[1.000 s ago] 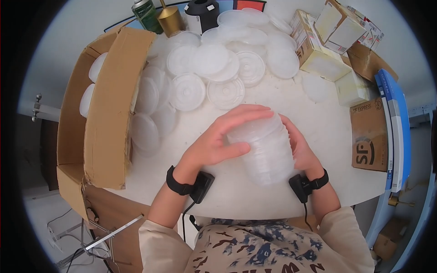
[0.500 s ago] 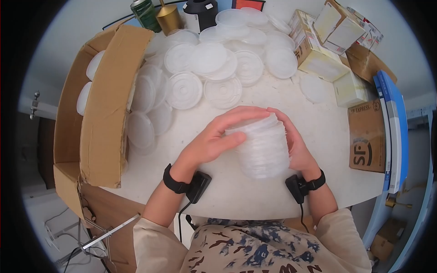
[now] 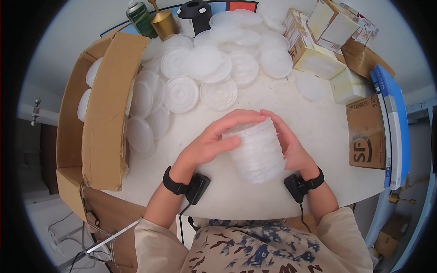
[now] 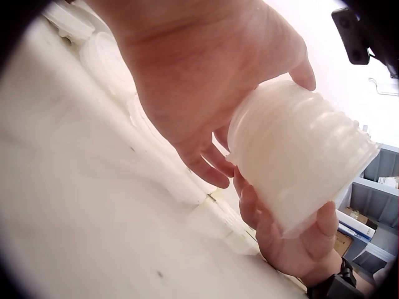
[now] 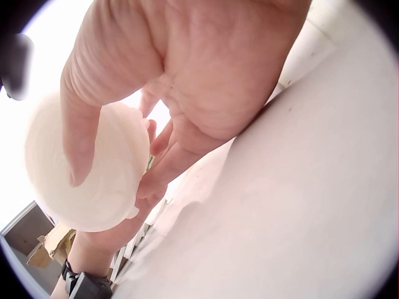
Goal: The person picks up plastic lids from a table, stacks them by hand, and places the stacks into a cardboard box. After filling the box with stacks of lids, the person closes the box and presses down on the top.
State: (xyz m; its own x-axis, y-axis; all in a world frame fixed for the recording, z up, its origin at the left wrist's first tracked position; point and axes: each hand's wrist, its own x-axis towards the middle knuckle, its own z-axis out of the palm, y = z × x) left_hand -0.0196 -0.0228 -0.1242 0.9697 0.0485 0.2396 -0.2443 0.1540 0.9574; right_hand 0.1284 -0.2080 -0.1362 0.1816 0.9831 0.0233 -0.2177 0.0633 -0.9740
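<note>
Between both hands is a tall stack of round translucent plastic lids, tilted above the near part of the table. My left hand holds its upper left end, thumb on the near side and fingers across the far top edge. The right hand grips the stack from the right, its fingers mostly hidden behind it. In the right wrist view, the right thumb lies across the flat round end of the stack. Ridged lid edges line its side in the left wrist view.
Many loose lids spread over the back and left of the white table. An open cardboard box with lids inside stands at left. Small boxes and blue folders line the right edge; a green can stands behind.
The stack has tipped so that its ridged side shows more and its round top less, and it has shifted slightly left. Both hands have stayed on it; the head view has moved a little.
</note>
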